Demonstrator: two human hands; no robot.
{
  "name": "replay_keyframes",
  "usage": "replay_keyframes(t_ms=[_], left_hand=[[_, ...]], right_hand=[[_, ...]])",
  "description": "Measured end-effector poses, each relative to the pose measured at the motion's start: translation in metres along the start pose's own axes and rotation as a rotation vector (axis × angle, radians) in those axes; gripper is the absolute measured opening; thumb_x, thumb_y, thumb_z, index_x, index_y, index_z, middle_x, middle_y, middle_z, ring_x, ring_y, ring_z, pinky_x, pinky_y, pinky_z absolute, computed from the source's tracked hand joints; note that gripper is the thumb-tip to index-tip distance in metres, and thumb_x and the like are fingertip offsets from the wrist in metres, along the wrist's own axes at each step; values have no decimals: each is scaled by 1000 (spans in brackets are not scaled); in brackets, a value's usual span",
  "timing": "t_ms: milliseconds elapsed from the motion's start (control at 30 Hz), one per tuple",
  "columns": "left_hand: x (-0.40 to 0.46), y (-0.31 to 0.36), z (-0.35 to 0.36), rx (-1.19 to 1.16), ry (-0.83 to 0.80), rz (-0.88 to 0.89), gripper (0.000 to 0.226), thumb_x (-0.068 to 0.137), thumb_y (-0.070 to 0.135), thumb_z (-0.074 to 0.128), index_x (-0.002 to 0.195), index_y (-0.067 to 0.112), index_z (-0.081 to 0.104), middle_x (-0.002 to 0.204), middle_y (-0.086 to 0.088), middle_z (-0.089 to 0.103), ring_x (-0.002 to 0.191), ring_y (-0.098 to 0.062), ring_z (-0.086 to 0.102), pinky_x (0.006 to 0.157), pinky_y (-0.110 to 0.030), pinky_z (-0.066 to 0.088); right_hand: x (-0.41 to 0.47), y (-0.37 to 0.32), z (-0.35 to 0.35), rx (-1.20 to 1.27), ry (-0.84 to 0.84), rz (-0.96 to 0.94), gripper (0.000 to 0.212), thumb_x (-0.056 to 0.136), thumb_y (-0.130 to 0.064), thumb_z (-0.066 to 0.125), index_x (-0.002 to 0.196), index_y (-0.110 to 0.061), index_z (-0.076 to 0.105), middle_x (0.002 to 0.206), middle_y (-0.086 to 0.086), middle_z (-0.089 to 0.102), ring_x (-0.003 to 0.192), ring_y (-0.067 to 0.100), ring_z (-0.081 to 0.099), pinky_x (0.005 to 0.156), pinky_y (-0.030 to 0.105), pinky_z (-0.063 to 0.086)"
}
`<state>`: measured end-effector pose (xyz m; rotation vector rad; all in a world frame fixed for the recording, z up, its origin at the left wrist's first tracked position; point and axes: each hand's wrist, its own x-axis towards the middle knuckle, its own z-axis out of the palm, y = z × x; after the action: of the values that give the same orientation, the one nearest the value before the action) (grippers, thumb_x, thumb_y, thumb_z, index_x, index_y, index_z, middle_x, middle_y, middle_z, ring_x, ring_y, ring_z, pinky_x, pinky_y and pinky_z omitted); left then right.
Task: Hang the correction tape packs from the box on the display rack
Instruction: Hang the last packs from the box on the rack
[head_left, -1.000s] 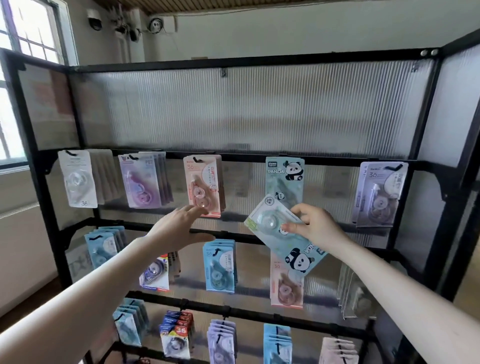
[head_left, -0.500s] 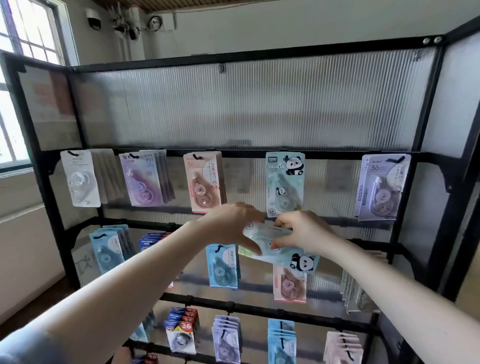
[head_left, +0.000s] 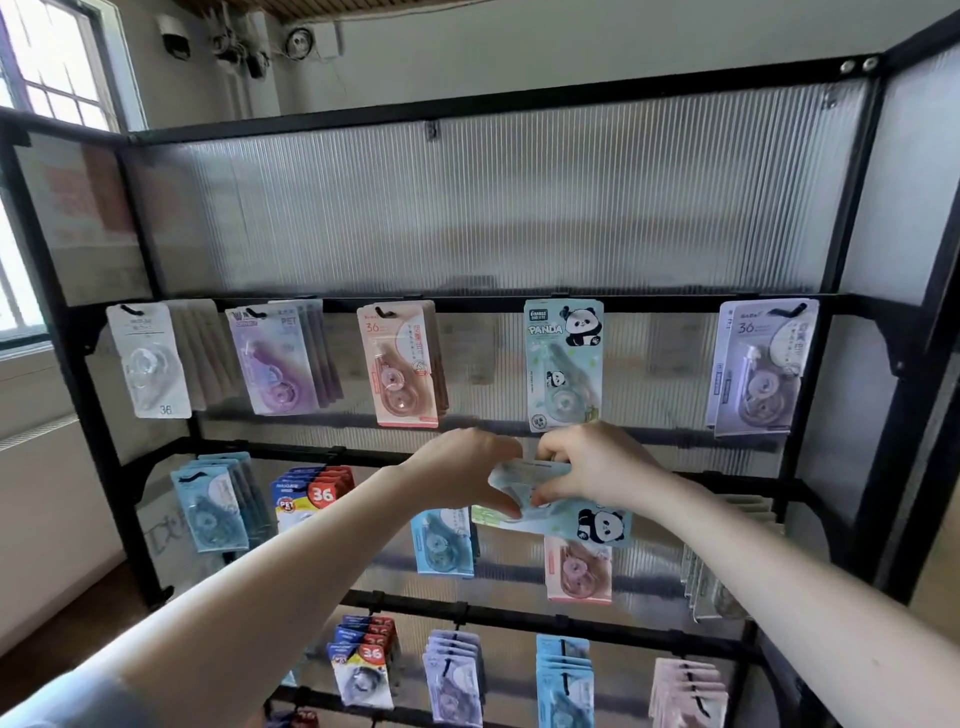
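— What's changed?
— The left hand (head_left: 462, 475) has left the pink pack and now pinches the panda pack (head_left: 558, 506) with the right hand (head_left: 597, 467), at six o'clock of the hung panda pack (head_left: 563, 364). Probably turning it to hang.
— Count?
— Two hands, one pack held; five hooks filled along the top row.

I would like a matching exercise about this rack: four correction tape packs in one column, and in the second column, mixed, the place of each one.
Things:
1. white pack marked 36
2. hanging panda pack
3. held panda pack
4. lilac pack marked 36

Places:
A. top row, far right
B. between the left hand and the right hand
C. top row, far left
D. top row, just above the hands

Pairs: 1-C, 2-D, 3-B, 4-A
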<state>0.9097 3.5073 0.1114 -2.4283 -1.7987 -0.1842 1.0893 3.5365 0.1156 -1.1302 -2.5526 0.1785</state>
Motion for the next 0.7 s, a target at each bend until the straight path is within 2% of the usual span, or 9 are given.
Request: replay_keyframes(t_ms=[133,200,333,400,467,567,633,700], left_hand=[[2,0,1,-41,14,-27,40,73,41,79,91,14,55,77,4,54,67,-18,46,53,-28,32],[0,-3,2,-58,22,-36,36,74,37,79,89,16,54,73,8,50,67,-16,46,49,-22,31],[-6,-19,4,-256,78,-138,38,72,32,81,96,15,58,80,8,54,65,-12,51,54,-24,44],[-9,-28,6,-385,141,-147,40,71,29,82,102,18,61,88,12,60,75,-11,59,64,-26,54],[-10,-35,8,-546,209,-188,46,71,25,83,110,15,61,96,4,66,84,-17,64,73,-35,58],[-9,-35,10,-738,314,-258,36,74,18,80,99,5,57,89,-6,65,77,-20,64,67,-32,57],[-7,-30,10,-903,369,-259,34,75,12,80,97,3,56,92,-12,67,79,-24,67,69,-35,58],[-5,-20,8,-1051,408,-224,30,77,8,78,96,6,54,91,-12,68,77,-19,69,69,-32,59]], right_hand=[[3,2,2,-2,13,-33,31,74,-43,76,93,-24,62,83,-4,62,77,15,56,62,26,40],[1,7,-1,20,34,-42,29,75,-44,75,93,-25,63,86,-7,63,75,12,57,64,26,42],[-5,25,-11,36,133,-8,44,74,-43,75,113,-25,62,90,-12,60,61,0,51,62,22,45],[-7,37,-16,63,195,31,60,73,-41,76,127,-27,53,94,-12,60,74,5,60,73,27,52],[-11,49,-21,50,246,74,64,77,-39,74,134,-27,47,100,-10,62,81,7,62,76,28,53],[-18,65,-27,-126,259,151,42,86,-37,65,125,-26,54,101,-9,63,84,10,61,72,25,50],[-22,71,-28,-206,242,192,30,90,-34,60,119,-24,59,97,-10,62,81,10,58,66,23,46],[-24,77,-26,-231,218,223,26,92,-32,58,116,-25,59,93,-11,63,75,8,57,59,22,43]])
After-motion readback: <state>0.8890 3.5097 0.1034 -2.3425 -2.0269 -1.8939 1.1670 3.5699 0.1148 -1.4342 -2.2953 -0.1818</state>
